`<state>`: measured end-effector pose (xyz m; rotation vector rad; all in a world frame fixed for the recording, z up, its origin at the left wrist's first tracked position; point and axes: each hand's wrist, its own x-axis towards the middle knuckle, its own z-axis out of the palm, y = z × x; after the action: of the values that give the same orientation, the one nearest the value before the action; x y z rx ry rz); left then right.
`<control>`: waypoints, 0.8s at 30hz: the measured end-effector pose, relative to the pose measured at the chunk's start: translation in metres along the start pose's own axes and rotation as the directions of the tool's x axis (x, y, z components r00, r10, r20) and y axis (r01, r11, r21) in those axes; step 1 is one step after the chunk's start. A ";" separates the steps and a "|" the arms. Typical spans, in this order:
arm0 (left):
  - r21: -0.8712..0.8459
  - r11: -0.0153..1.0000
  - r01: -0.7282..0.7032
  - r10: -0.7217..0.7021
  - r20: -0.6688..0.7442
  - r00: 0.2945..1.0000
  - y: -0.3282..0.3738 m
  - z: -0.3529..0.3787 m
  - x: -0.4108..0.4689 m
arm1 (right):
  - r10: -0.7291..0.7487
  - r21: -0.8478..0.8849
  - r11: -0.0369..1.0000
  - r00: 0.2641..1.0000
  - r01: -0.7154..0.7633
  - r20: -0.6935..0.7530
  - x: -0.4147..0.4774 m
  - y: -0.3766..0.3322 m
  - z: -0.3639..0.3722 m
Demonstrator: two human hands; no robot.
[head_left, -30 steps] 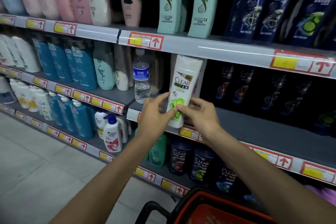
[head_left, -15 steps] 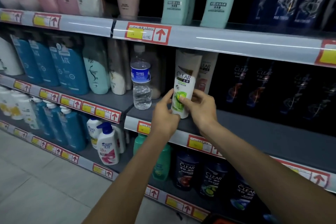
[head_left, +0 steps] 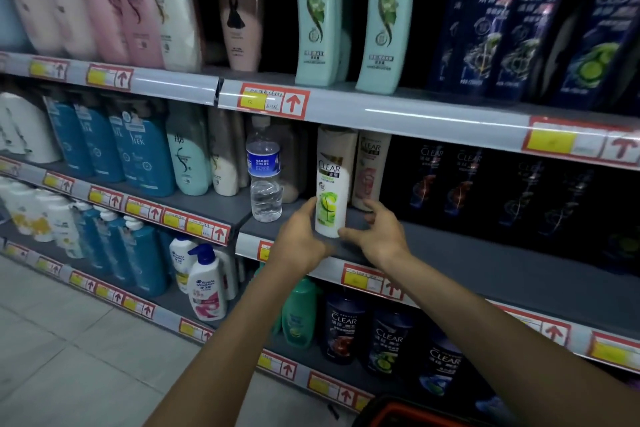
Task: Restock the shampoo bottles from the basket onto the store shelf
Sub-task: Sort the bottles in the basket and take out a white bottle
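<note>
You had the white shampoo bottle (head_left: pixel 331 191) upright on the middle shelf (head_left: pixel 485 263), near its front edge and toward its left end, just in front of a pale bottle with a pink label (head_left: pixel 372 166). Your left hand (head_left: pixel 301 239) had its thumb against the bottle's left side; its fingers were blurred, so I could not tell whether they closed on it. Your right hand (head_left: pixel 377 236) was loosely spread, a fingertip touching the base on the right. A water bottle (head_left: pixel 265 177) stood just to the left. The basket (head_left: pixel 398 412) rim showed at the bottom.
</note>
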<state>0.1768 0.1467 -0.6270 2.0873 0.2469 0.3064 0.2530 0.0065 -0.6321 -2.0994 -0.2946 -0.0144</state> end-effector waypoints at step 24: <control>0.742 0.621 -0.252 0.173 0.184 0.968 0.133 0.020 -0.208 | -0.029 -0.574 0.773 0.918 0.271 0.394 -0.225 0.011 -0.231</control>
<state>-0.0067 0.0017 -0.5472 2.9932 0.0594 0.2643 0.0617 -0.2403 -0.5495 -2.7315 -0.7793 0.2153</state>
